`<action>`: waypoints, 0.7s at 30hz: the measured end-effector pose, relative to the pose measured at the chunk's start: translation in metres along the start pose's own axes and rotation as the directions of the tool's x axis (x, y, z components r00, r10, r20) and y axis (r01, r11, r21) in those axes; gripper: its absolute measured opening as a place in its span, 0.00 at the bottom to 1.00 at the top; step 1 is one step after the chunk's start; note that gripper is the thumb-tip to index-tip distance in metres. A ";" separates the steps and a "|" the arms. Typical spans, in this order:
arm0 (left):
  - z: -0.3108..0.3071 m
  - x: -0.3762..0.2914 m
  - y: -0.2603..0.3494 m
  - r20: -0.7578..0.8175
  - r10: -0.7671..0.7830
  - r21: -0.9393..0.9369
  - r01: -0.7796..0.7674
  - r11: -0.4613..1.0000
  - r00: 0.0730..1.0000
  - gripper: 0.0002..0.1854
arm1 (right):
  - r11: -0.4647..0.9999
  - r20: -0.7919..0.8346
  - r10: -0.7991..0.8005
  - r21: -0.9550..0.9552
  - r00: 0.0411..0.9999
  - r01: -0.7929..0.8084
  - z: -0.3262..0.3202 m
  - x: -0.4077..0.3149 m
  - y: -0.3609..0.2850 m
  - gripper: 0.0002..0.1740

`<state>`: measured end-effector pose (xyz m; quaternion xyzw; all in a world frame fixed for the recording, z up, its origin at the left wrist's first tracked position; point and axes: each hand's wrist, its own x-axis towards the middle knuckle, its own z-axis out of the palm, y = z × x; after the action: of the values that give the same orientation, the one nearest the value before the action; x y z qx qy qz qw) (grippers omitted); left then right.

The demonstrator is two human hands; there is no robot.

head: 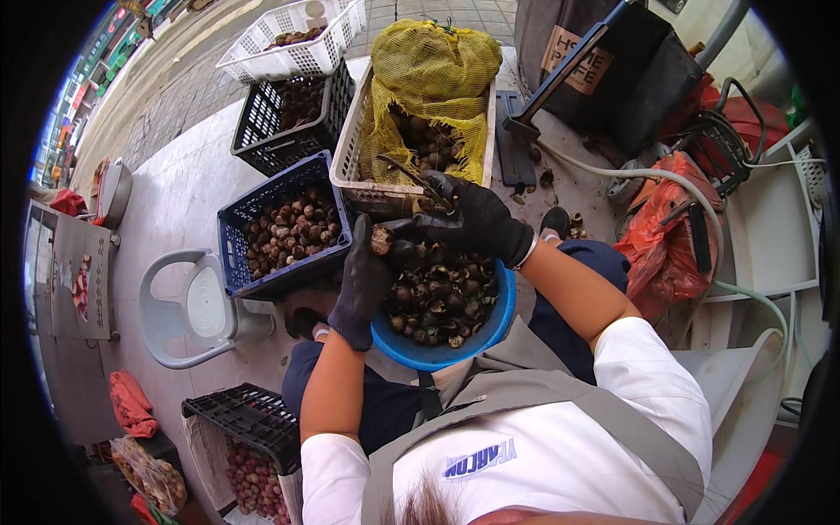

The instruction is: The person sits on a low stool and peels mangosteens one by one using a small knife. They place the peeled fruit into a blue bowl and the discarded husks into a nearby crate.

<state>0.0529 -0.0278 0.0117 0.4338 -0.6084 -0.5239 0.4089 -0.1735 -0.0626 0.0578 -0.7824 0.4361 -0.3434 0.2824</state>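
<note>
My left hand [365,279], in a black glove, holds a brown walnut [381,241] between thumb and fingers. My right hand [478,220], gloved too, is closed around a knife; its dark, narrow blade [408,173] points up and left over the edge of a crate. Right under both hands is a blue basin [508,308] between my legs. It is filled with dark walnuts and broken black husks [443,298]. The right fingertips reach close to the walnut; whether they touch it I cannot tell.
A blue crate [226,252] of brown walnuts stands left of the basin. Ahead is a pale crate [344,167] with a torn yellow mesh sack [433,65]. Black [246,125] and white [239,62] crates stand beyond. A grey plastic chair [157,328] is left, a red bag [663,230] right.
</note>
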 end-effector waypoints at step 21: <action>0.036 -0.006 -0.004 0.096 -0.363 -0.701 0.322 0.636 0.927 0.25 | 0.978 0.230 -0.152 0.178 0.961 0.112 0.036 -0.008 -0.005 0.29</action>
<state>0.0203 -0.0125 0.0035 0.3653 -0.2567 -0.7718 0.4528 -0.1455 -0.0486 0.0372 -0.8201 0.3154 -0.2978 0.3731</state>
